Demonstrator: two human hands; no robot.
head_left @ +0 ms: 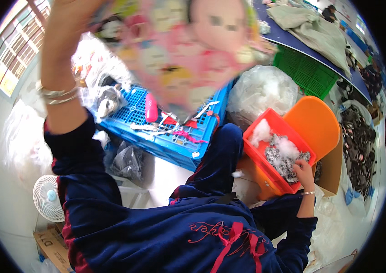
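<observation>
My left hand (78,6) is raised at the top edge, its fingers mostly cut off. It holds up the corner of a pink sheet-like piece (175,59) printed with cartoon faces, blurred by motion; I cannot tell whether it is a bag or a cover. Low on the right, my right hand (303,173) has its fingers curled into a black-and-white fluffy piece (280,160). That piece lies with white stuffing (261,132) in a red bin (255,160). The bin rests on an orange container whose round orange lid (318,125) stands open behind it.
A blue plastic crate (165,152) ahead bears a pink bottle-shaped object (151,108), strips and scraps. Beyond the bin are a clear bag of stuffing (262,93), a green crate (303,70) and a blue table (309,52) with grey cloth. A white fan (49,199) stands at left.
</observation>
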